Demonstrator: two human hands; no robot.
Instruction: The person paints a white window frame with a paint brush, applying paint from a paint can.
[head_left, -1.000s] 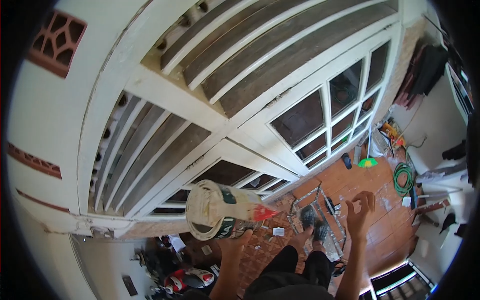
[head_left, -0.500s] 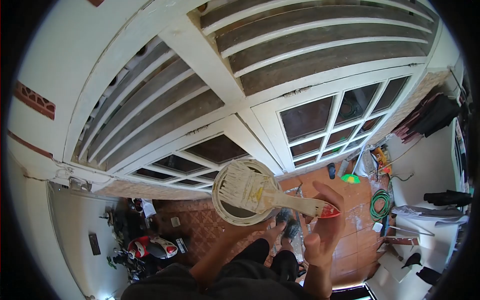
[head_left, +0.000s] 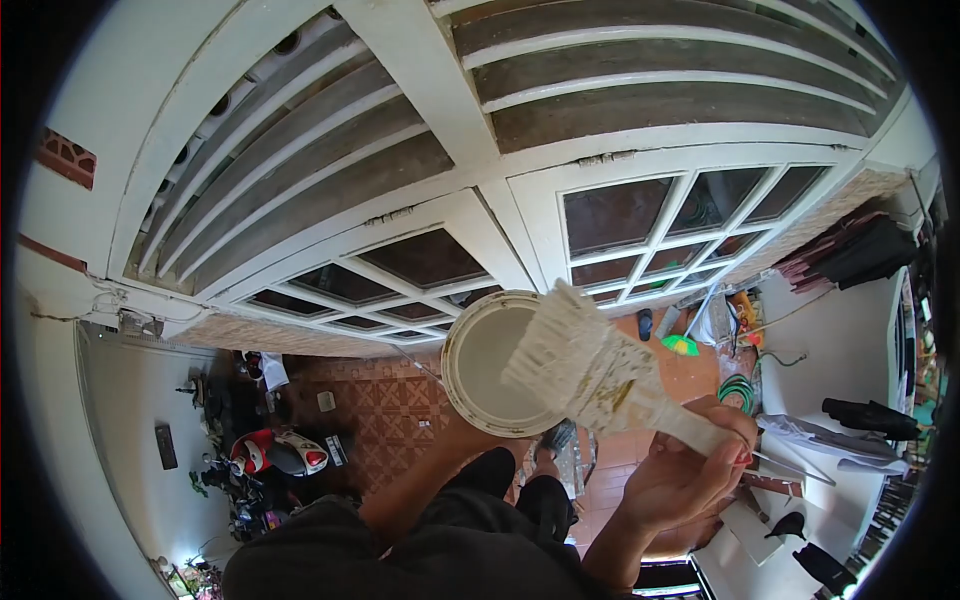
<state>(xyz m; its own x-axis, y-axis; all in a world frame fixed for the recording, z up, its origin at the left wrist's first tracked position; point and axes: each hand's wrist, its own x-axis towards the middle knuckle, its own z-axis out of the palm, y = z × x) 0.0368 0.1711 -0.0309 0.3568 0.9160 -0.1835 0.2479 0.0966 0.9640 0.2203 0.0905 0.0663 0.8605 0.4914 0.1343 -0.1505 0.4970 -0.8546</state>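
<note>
My left hand supports a round paint can from below, its fingers mostly hidden behind the can. Pale, off-white paint shows inside. To the right, my right hand grips a wide paintbrush by the red-tipped end of its handle. Pale paint coats the bristles and the ferrule. The bristles point up and to the left, overlapping the can's right rim in this view.
Ahead stand white-framed glass-paned doors under slatted louvres. Far below on the tiled floor are a red and white motorbike, a coiled green hose and a green broom head. Dark clothes hang at the right.
The brush has moved right from across the can's mouth, uncovering the paint inside. My right hand's fingers, spread before, are now closed around the handle. The view has shifted slightly.
</note>
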